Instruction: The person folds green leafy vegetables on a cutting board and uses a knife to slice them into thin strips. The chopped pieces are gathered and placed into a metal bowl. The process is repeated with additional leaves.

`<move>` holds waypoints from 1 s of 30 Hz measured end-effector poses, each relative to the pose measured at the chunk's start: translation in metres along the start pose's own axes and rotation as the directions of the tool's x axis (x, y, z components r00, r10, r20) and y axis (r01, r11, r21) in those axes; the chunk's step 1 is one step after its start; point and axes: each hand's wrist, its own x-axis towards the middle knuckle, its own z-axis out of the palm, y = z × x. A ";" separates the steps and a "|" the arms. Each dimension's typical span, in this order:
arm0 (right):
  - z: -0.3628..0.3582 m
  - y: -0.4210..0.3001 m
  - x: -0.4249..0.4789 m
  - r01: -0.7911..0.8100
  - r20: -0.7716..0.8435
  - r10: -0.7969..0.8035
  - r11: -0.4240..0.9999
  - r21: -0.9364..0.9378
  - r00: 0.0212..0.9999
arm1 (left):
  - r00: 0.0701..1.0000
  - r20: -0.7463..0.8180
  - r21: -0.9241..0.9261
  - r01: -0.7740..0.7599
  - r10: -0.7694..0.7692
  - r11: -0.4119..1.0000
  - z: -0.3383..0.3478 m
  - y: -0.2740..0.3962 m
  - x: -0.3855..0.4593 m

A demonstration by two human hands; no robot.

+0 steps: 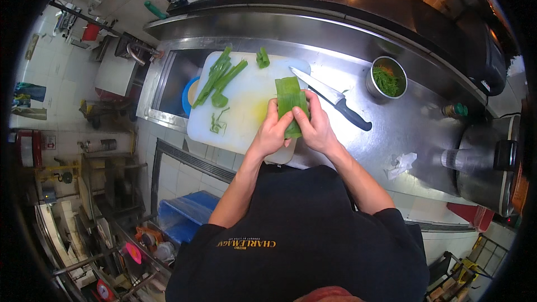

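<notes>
A flat stack of green leek leaves [289,96] is held between my left hand [272,129] and my right hand [316,128], both thumbs pressing on its top. Beneath it lies a white plastic cutting board [243,113]. More leek leaves [220,77] rest on the board's left side, with thin green shreds [218,122] below them. One short rolled leek piece [263,58] sits near the far edge. To the right of my hands lies a chef's knife [331,98], its tip on the board and its black handle on the steel counter.
A metal container [386,77] holds green and orange shreds at the back right. Crumpled paper [401,165] lies on the steel counter [369,142]. A large steel pot [486,163] stands far right. The board partly covers a sink [174,79] with a blue-rimmed container [186,96] inside.
</notes>
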 end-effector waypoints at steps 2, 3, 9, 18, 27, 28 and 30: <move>-0.002 0.003 0.000 0.040 -0.119 -0.048 0.997 -0.069 0.992 | 1.000 0.002 0.075 -0.018 0.018 0.997 0.002 0.004 0.000; -0.002 0.004 -0.001 0.053 -0.173 -0.070 0.993 -0.102 0.982 | 0.999 -0.008 0.106 -0.030 0.031 0.994 0.003 0.005 -0.002; -0.008 0.025 -0.003 0.057 -0.222 -0.047 0.998 0.039 0.974 | 0.998 0.013 0.174 -0.058 0.057 0.983 0.009 0.003 -0.002; 0.008 0.014 -0.011 -0.177 -0.116 0.325 0.740 0.648 0.938 | 0.996 0.036 0.142 -0.092 0.088 0.986 0.017 0.001 -0.003; 0.013 0.025 -0.010 -0.122 -0.131 0.242 0.801 0.586 0.961 | 0.992 0.003 0.148 -0.123 0.124 0.981 0.016 -0.002 -0.005; 0.012 0.019 -0.008 -0.114 -0.132 0.242 0.786 0.608 0.961 | 0.990 -0.020 0.138 -0.136 0.140 0.981 0.017 -0.003 -0.005; 0.005 0.015 -0.004 -0.178 -0.035 0.253 0.764 0.620 0.967 | 0.989 -0.020 0.111 -0.146 0.149 0.983 0.015 -0.004 -0.005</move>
